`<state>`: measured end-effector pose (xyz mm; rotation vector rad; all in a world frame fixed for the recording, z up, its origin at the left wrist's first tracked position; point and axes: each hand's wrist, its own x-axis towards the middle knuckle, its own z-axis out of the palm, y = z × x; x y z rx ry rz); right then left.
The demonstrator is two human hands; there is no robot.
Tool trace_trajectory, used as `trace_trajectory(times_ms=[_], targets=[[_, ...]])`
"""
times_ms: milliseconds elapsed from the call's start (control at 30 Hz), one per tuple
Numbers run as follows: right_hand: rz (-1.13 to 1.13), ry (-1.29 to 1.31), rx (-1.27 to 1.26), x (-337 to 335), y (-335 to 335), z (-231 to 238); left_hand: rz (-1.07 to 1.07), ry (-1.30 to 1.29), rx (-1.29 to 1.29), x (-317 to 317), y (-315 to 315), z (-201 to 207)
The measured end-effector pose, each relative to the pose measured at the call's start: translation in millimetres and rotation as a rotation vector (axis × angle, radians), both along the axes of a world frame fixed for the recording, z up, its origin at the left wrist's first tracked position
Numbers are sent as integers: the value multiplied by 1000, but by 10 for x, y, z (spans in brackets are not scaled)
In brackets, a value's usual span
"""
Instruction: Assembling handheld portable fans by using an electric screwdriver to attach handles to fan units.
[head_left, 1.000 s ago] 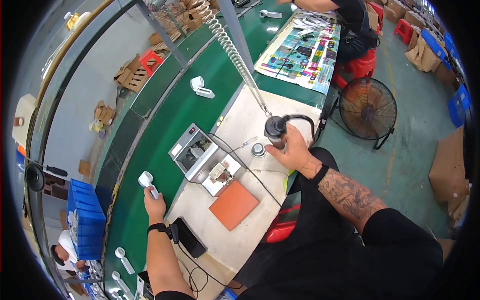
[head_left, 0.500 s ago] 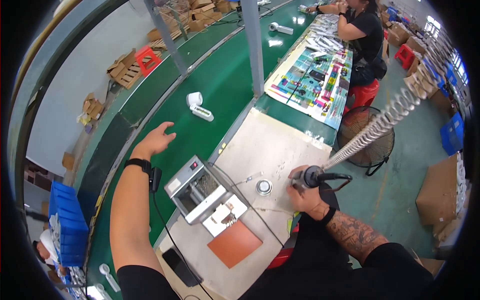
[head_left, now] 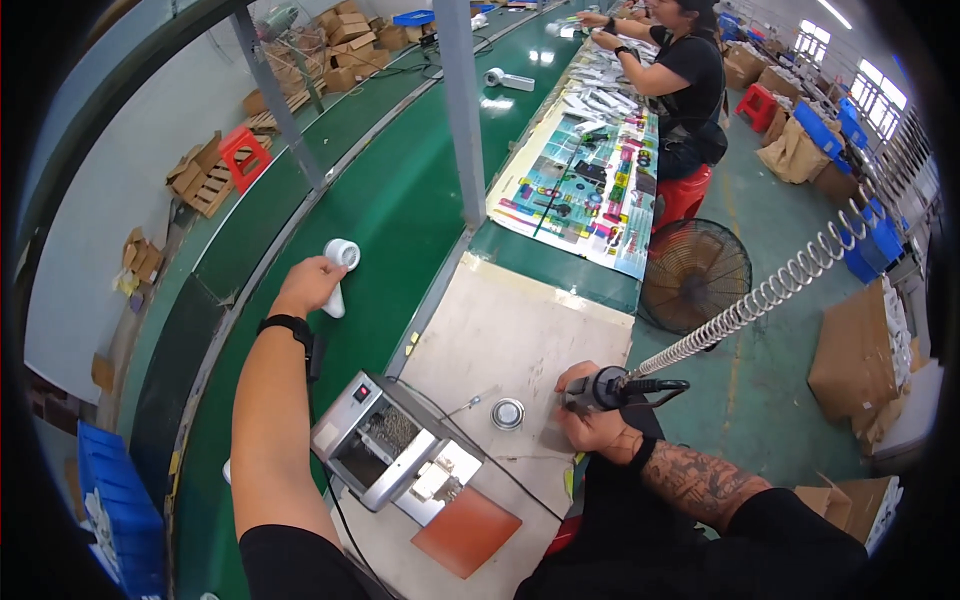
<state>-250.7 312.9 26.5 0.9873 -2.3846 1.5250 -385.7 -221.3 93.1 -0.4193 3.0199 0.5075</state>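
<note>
One white handheld device (head_left: 338, 272): head up-belt, left hand (head_left: 308, 285) gripping.

A green conveyor belt (head_left: 400, 200) runs through a factory hall with a grey-green floor (head_left: 780, 250). Steel posts (head_left: 460, 110) rise beside it. Cardboard boxes (head_left: 850, 350), red stools (head_left: 685, 195), blue crates (head_left: 120, 510) and a floor fan (head_left: 695, 275) stand around; windows (head_left: 875, 90) glow at far right.

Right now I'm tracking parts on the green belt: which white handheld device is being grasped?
The nearer white handheld device, gripped by the left hand; the other white device lies untouched farther up the green belt.
</note>
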Motion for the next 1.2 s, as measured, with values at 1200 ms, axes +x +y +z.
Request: trace_trajectory(times_ms=[1200], targets=[[772, -420, -613, 1206, -740, 1669, -173, 718, 118, 4377, 3150, -324]])
